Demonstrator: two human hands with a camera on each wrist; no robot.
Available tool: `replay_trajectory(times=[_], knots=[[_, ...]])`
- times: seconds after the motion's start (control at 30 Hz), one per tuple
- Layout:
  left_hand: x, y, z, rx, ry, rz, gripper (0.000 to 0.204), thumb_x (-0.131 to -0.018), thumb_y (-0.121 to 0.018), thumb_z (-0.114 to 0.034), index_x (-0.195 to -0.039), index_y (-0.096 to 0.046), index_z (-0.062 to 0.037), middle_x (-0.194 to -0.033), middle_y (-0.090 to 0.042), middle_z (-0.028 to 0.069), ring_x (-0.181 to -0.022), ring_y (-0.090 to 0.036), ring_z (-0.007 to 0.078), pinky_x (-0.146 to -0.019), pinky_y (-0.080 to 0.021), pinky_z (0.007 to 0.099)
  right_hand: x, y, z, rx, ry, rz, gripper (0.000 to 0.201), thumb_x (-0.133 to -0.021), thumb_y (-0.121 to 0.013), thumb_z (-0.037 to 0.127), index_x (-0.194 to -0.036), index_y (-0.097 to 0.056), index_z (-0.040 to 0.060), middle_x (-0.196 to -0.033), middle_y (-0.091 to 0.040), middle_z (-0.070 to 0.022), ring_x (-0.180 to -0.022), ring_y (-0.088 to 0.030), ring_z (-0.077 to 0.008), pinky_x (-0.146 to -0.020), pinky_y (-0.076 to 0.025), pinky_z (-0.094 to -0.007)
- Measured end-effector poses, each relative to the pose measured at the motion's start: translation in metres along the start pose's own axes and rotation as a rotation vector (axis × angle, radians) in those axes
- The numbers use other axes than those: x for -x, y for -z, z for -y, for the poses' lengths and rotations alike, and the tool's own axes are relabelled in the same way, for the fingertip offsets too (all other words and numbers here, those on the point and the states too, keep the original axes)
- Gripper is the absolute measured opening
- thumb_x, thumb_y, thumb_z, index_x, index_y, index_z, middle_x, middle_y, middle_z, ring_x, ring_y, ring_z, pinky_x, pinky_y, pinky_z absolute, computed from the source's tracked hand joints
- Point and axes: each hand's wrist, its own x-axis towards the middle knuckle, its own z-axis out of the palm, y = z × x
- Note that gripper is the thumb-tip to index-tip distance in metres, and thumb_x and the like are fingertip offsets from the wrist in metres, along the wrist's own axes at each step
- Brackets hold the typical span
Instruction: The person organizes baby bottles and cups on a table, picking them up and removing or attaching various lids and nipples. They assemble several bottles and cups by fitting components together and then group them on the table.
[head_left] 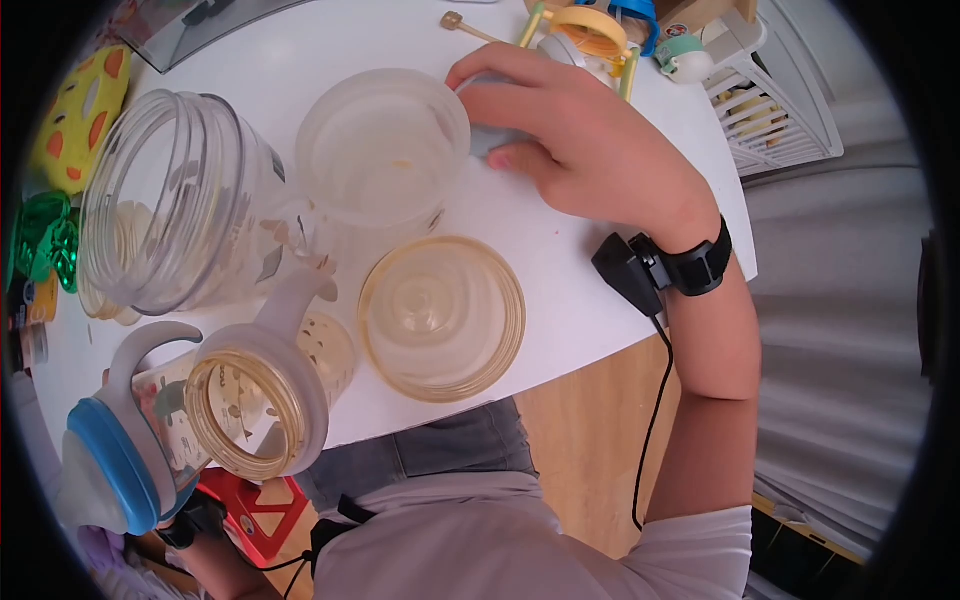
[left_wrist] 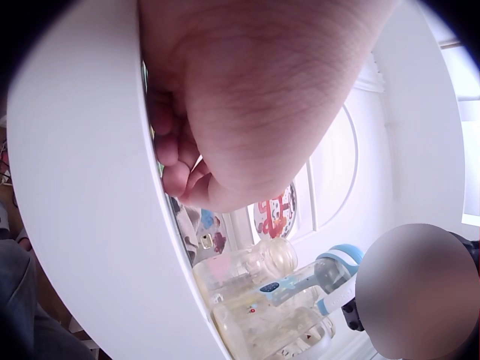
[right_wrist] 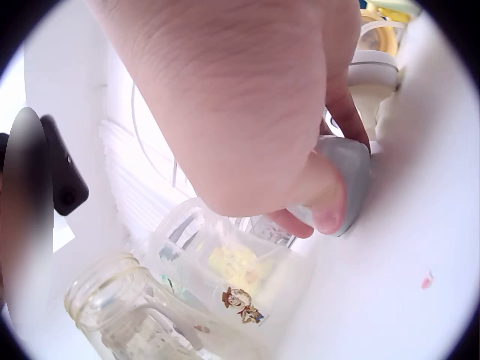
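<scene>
My right hand (head_left: 590, 135) grips a grey rounded cap (right_wrist: 355, 180) on the white table, thumb along its side. Just left of it stands a frosted cup (head_left: 380, 150), with a cartoon cowboy on its wall in the right wrist view. A wide clear bottle with an amber rim (head_left: 440, 385) is nearer to me. On the left are a large clear jar (head_left: 215, 190), an open bottle with grey handles (head_left: 312, 400) and a bottle with a blue collar (head_left: 115, 470). Below the table edge, my left hand (left_wrist: 232, 105) has loosely curled fingers, nothing visible in them.
Beyond my right hand lie a yellow ring-shaped part (head_left: 590, 35) and a bottle with a pale green top (head_left: 685, 60). A white slatted crib-like rack (head_left: 770, 110) stands at the right. A yellow spotted thing (head_left: 85, 120) is at the left edge, a red frame (head_left: 260, 520) below the table.
</scene>
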Motion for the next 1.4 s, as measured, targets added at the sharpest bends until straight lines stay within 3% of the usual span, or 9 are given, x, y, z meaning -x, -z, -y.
replay_trajectory(times=[0.2, 0.3, 0.47, 0.67, 0.8, 0.87, 1.4], knots=[[0.000, 0.001, 0.007, -0.003, 0.004, 0.001, 0.025, -0.101, -0.066, -0.014, -0.122, -0.056, -0.0033, -0.111, -0.054, 0.0104, -0.101, -0.052, 0.0209, -0.090, -0.042, 0.0349, -0.013, -0.001, -0.002, 0.110, 0.039, 0.021, 0.035, -0.085, -0.072, -0.006, -0.116, -0.071, 0.0095, -0.119, -0.066, -0.0089, -0.110, -0.065, -0.0346, -0.089, -0.053, -0.0439], [0.009, 0.010, 0.018, -0.001, 0.009, -0.005, 0.026, -0.101, -0.066, -0.014, -0.123, -0.056, -0.0032, -0.112, -0.054, 0.0105, -0.101, -0.052, 0.0209, -0.090, -0.042, 0.0349, -0.013, 0.000, -0.009, 0.014, 0.054, -0.099, 0.034, -0.085, -0.073, -0.005, -0.116, -0.071, 0.0098, -0.118, -0.066, -0.0095, -0.110, -0.065, -0.0345, -0.090, -0.053, -0.0436], [0.019, 0.021, 0.044, 0.002, -0.012, 0.026, 0.026, -0.102, -0.066, -0.014, -0.123, -0.056, -0.0032, -0.112, -0.054, 0.0105, -0.102, -0.052, 0.0210, -0.090, -0.043, 0.0350, -0.008, -0.001, -0.013, 0.093, 0.104, -0.050, 0.033, -0.087, -0.074, -0.001, -0.117, -0.071, 0.0106, -0.116, -0.066, -0.0099, -0.108, -0.066, -0.0346, -0.091, -0.054, -0.0445], [0.014, 0.017, 0.035, 0.005, -0.014, 0.056, 0.027, -0.102, -0.066, -0.014, -0.124, -0.056, -0.0031, -0.113, -0.054, 0.0106, -0.102, -0.052, 0.0210, -0.091, -0.043, 0.0350, -0.004, -0.004, -0.011, 0.101, 0.065, -0.032, 0.033, -0.088, -0.075, 0.002, -0.119, -0.071, 0.0104, -0.110, -0.065, -0.0111, -0.107, -0.066, -0.0342, -0.090, -0.053, -0.0454], [-0.001, 0.015, 0.036, -0.005, -0.005, 0.079, 0.028, -0.102, -0.066, -0.015, -0.124, -0.056, -0.0030, -0.113, -0.054, 0.0106, -0.103, -0.052, 0.0210, -0.091, -0.043, 0.0350, -0.005, 0.010, -0.010, 0.083, -0.016, 0.008, 0.039, -0.083, -0.077, 0.000, -0.120, -0.070, 0.0107, -0.115, -0.066, -0.0107, -0.110, -0.065, -0.0345, -0.093, -0.054, -0.0441], [-0.005, 0.010, 0.030, -0.007, 0.004, 0.083, 0.028, -0.102, -0.066, -0.015, -0.124, -0.056, -0.0030, -0.114, -0.054, 0.0106, -0.103, -0.052, 0.0210, -0.091, -0.043, 0.0350, -0.009, 0.021, -0.004, -0.111, -0.006, 0.173, 0.034, -0.091, -0.072, 0.000, -0.124, -0.066, 0.0041, -0.122, -0.060, -0.0171, -0.115, -0.062, -0.0365, -0.097, -0.052, -0.0407], [-0.002, 0.014, 0.036, -0.021, 0.060, 0.092, 0.030, -0.102, -0.067, -0.015, -0.126, -0.055, -0.0027, -0.115, -0.054, 0.0108, -0.104, -0.053, 0.0211, -0.092, -0.043, 0.0351, -0.007, 0.013, -0.004, -0.051, 0.021, 0.151, 0.033, -0.090, -0.071, -0.001, -0.123, -0.067, 0.0041, -0.120, -0.061, -0.0169, -0.114, -0.061, -0.0359, -0.097, -0.051, -0.0406]])
